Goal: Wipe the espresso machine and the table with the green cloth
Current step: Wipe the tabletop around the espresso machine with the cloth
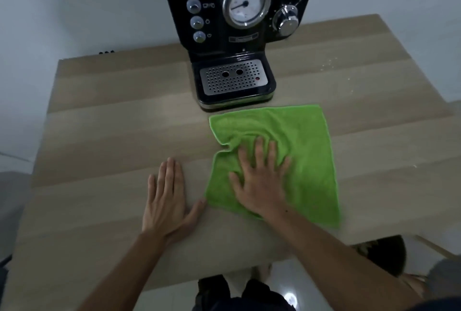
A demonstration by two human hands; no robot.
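Note:
A black espresso machine [234, 36] with a round chrome gauge, three buttons and a perforated drip tray stands at the back middle of the light wooden table [104, 131]. Just in front of it lies the green cloth [306, 151], spread nearly flat and bunched near its left edge. My right hand [259, 181] presses flat on the cloth's left part, fingers spread and pointing at the machine. My left hand [167, 198] rests palm down on the bare table to the left, its thumb tip touching the cloth's near-left corner.
Small pale crumbs [326, 63] are scattered on the table's back right. The wall stands close behind the machine. The table's near edge runs just below my forearms, with my legs and a glossy floor [289, 295] beneath. A dark object [384, 253] sits under the right near corner.

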